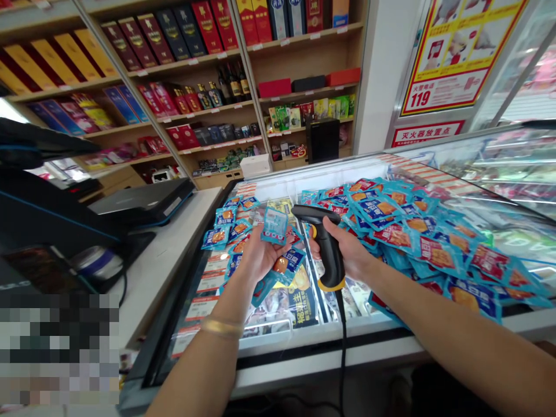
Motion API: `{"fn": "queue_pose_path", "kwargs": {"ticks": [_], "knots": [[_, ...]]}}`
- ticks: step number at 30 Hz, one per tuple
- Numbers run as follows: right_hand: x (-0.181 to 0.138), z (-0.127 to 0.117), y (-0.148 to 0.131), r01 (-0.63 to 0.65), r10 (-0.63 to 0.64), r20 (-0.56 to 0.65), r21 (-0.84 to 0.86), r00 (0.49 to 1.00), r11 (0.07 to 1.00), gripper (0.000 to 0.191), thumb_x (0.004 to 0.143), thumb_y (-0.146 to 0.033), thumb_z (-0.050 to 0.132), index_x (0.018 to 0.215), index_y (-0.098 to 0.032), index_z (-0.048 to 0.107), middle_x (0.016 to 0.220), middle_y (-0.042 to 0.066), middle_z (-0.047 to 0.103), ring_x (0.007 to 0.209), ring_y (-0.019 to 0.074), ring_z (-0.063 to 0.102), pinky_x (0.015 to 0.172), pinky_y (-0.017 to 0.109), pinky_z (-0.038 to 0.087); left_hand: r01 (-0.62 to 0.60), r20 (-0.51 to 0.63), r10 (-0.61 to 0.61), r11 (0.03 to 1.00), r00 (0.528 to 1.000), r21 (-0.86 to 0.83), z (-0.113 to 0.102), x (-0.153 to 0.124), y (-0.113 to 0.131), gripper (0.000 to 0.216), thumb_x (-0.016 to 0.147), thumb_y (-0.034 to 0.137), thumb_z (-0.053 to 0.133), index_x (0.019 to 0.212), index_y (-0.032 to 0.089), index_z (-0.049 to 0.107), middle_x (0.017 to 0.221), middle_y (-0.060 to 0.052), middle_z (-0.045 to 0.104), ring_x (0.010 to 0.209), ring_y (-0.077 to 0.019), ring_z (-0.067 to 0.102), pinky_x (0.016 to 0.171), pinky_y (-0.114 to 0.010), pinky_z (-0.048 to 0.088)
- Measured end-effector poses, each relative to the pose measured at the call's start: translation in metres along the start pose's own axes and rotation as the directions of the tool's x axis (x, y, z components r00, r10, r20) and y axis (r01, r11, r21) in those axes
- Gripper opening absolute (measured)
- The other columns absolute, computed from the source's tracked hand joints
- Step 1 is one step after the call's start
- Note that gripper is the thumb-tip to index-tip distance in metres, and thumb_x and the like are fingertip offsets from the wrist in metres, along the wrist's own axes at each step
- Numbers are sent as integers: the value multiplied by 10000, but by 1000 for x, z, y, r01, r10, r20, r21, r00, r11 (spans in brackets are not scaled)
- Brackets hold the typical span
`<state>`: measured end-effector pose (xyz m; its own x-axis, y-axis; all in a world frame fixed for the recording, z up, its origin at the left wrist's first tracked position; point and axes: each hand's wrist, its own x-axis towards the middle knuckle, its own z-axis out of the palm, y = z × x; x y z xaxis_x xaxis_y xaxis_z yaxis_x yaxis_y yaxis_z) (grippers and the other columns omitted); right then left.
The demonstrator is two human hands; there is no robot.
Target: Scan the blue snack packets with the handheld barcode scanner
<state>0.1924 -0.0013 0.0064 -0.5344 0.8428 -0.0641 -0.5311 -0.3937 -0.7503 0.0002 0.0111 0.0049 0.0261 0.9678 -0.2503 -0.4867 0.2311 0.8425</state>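
Note:
My left hand [260, 255] holds up a small light-blue snack packet [274, 226], its printed back turned toward me. In my right hand [343, 243] is a black and yellow barcode scanner [329, 255], fingers wrapped round its handle. The scanner's head points left, a short gap from the packet, and a cable hangs down from the grip. Below the left hand lie several more blue packets [289, 263] on the glass top of a chest freezer. To the right of the scanner spreads a big heap of blue and red packets [403, 226].
A white counter [174, 255] with a dark flat device [143, 200] and a black monitor stand [47, 191] runs along the left. Shelves [182, 63] of boxes and bottles stand behind the freezer [278, 347]. A fire-safety poster [460, 52] hangs at the right.

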Motion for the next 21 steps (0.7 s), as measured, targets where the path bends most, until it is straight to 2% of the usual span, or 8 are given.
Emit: {"fn": "queue_pose_path", "kwargs": {"ticks": [4,12,21], "knots": [[-1,-1,-1,-2,2,0,-20,1000,1000,463,695,-605,705,818,-177,581,580,-8,554,530,114,477,511,229,382,17,8,-17,1000,1000,17,0,-3,-3,393,919,392,382,1060,121,629,913,-131,732,813,-230,712,676,-345,589],[1,-3,0,-43,37,-52,-135,998,990,509,668,-661,690,747,-173,571,569,11,576,525,119,489,480,237,359,-21,64,17,998,998,54,3,-6,-6,326,884,403,470,1021,153,628,933,-96,732,863,-216,703,752,-370,592],[0,-3,-1,-44,40,-39,-127,998,991,502,668,-652,698,723,-171,564,571,3,565,521,114,487,488,243,363,-28,59,23,997,998,74,4,-5,-7,310,870,403,497,989,153,636,955,-100,728,889,-222,697,761,-376,591]]}}
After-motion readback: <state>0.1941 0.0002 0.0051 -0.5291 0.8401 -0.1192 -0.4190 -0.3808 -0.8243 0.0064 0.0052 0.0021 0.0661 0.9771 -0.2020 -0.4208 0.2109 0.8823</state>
